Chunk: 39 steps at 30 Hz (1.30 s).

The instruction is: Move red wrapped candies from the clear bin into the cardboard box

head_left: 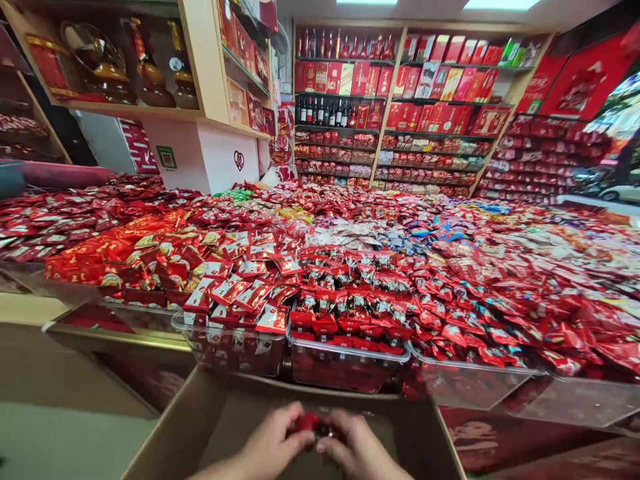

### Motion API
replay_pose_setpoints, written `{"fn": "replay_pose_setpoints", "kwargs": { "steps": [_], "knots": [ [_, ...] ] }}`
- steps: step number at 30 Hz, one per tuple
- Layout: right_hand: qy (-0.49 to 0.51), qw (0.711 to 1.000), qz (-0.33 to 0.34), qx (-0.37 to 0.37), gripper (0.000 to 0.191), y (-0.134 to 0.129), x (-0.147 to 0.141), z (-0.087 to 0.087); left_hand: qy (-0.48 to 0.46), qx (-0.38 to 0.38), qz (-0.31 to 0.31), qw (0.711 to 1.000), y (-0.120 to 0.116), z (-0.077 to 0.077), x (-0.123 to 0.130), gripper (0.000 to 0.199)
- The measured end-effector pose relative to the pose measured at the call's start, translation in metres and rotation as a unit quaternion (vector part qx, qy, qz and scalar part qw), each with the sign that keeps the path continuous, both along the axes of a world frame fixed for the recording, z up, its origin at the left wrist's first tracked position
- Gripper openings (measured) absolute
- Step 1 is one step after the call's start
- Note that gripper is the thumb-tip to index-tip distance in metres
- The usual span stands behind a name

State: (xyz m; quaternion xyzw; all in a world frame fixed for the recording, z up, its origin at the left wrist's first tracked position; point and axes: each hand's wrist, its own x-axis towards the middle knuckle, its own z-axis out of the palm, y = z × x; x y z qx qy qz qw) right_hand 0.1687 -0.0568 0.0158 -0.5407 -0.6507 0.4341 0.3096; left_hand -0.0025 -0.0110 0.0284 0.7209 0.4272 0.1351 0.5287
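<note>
The left hand [273, 437] and right hand [359, 445] meet over the box [185, 427], a packet [309, 421] between them. Just beyond the box's far edge, the left tub [235, 350] and middle tub [350, 368] stand side by side, the right tub [480, 385] next along, all heaped with wrapped goods [355, 300] that spread behind and to both sides. At the left, a cabinet [194, 60] with bottles [150, 73] inside sits above a pillar [227, 150]. Behind everything, wall shelves [391, 100] hold cartons [450, 119] above rows of bundles [430, 160]. To their right is a rack [540, 160], with a car [620, 192] farther right
</note>
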Motion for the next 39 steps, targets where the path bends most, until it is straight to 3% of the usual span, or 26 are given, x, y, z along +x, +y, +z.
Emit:
{"fn": "replay_pose_setpoints", "kwargs": {
  "steps": [3,6,10,14,17,22,27,31,35,39],
  "knots": [
    [0.031,0.999,-0.004,0.043,0.029,-0.004,0.004,0.014,-0.109,-0.144,0.069,0.981,-0.006,0.025,-0.001,0.035],
    [0.043,0.997,-0.007,0.061,0.025,-0.006,0.006,0.022,-0.17,-0.231,0.112,0.951,-0.01,0.039,0.003,0.045],
    [0.07,0.991,-0.041,0.102,0.026,-0.01,0.005,0.021,-0.197,-0.248,0.132,0.939,-0.017,0.047,0.012,0.029],
    [0.175,0.98,-0.082,0.046,0.03,-0.011,0.005,0.019,-0.184,-0.238,0.14,0.943,-0.02,0.051,0.016,0.026],
    [0.222,0.97,-0.094,-0.02,0.025,-0.012,0.005,0.024,-0.169,-0.192,0.136,0.957,-0.018,0.053,0.016,0.037],
    [0.278,0.956,-0.063,-0.069,0.026,-0.013,0.004,0.03,-0.151,-0.097,0.115,0.977,-0.018,0.052,0.017,0.026],
    [0.278,0.955,-0.061,-0.082,0.027,-0.013,0.003,0.03,-0.138,-0.089,0.141,0.976,-0.021,0.049,0.019,0.03],
    [0.27,0.959,-0.042,-0.074,0.026,-0.013,0.0,0.033,-0.106,-0.011,0.133,0.985,-0.024,0.056,0.013,0.027],
    [0.236,0.969,0.004,-0.076,0.032,-0.014,-0.003,0.029,-0.049,0.069,0.107,0.991,-0.025,0.082,0.0,0.023],
    [0.125,0.987,0.0,-0.103,0.038,-0.013,-0.004,0.011,-0.052,0.144,0.1,0.983,-0.006,0.135,-0.011,0.019]
  ]
}}
